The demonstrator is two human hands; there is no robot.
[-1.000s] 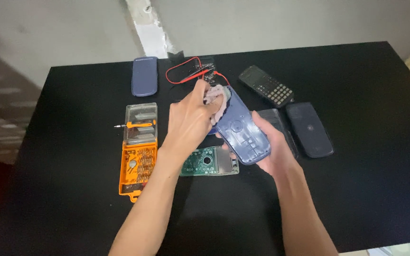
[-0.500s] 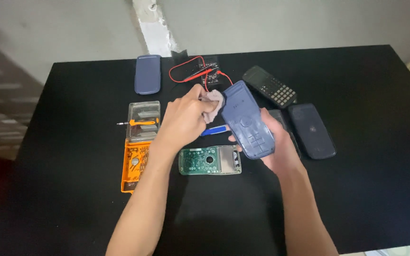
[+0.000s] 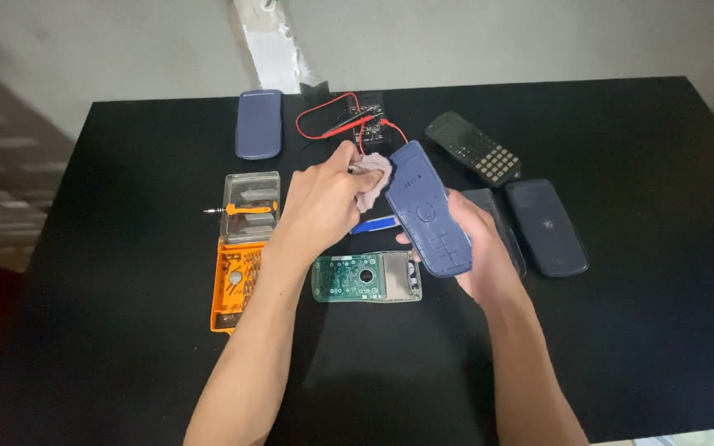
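Right hand (image 3: 473,248) grips blue calculator shell (image 3: 427,211) from below, fingers clamped on its edges, shell raised over table centre. Since a second ago, shell tilts more upright, top toward 11 o'clock. Left hand (image 3: 320,202) pinches grey cloth (image 3: 371,177) against shell's upper end (wiping continues). Green circuit board (image 3: 365,277) lies at 6 o'clock beneath, orange bit case (image 3: 237,277) at 9.

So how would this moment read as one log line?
left hand: cloth on blue shell | right hand: holds shell | circuit board: on table
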